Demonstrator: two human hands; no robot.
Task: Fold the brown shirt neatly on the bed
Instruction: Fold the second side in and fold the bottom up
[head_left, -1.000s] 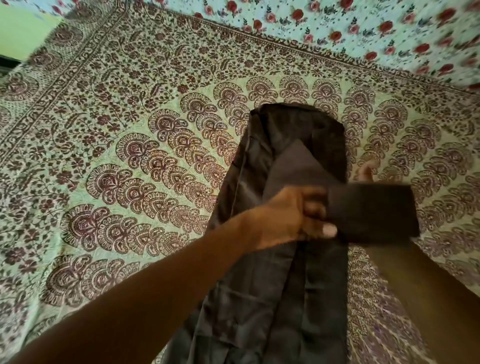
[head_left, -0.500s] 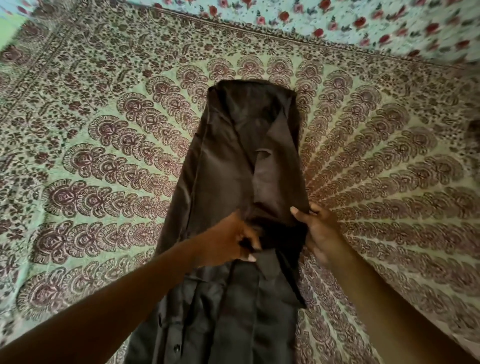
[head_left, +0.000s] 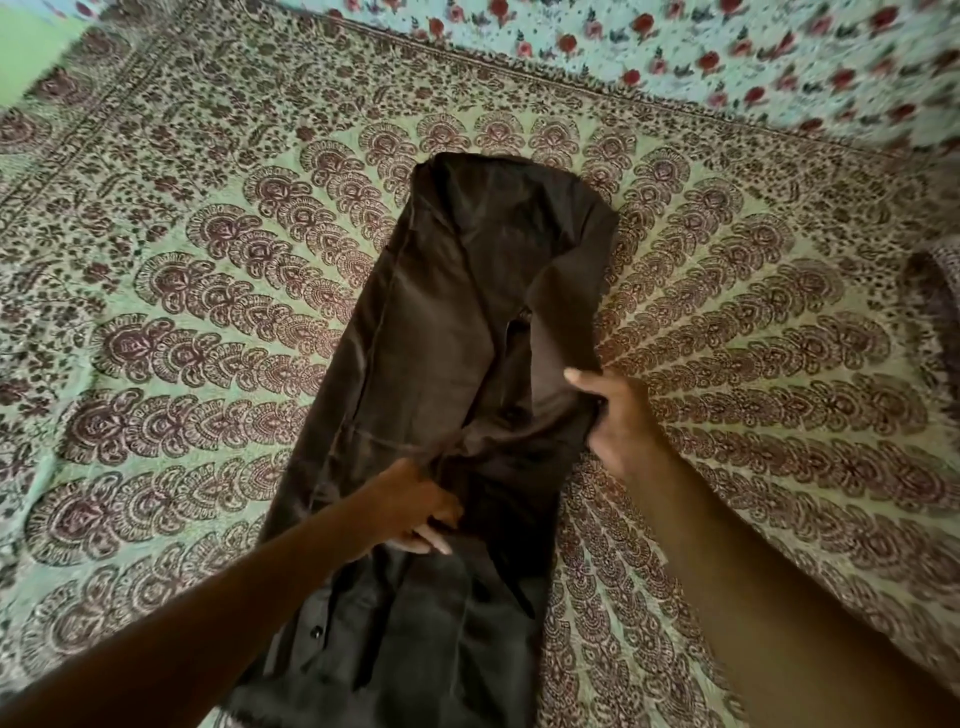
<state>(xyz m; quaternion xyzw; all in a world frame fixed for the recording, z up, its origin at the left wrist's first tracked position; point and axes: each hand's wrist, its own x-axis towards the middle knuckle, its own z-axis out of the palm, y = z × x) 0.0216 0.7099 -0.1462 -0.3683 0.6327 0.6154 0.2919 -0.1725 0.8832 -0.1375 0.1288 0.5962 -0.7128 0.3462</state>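
Both gripping the brown shirt (head_left: 457, 332): left hand (head_left: 415, 506) bunching mid-cloth, right hand (head_left: 618, 421) pinching the edge beside it, seemingly to square the fold.

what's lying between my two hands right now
Head view: only brown shirt cloth spans between left hand and right hand, both gripping it.

The brown shirt (head_left: 457, 322) is smooth cloth with a faint sheen (small dark glossy buttons (head_left: 315, 632) near the hem), lying on a matt, printed cotton-looking bedspread (head_left: 208, 270).
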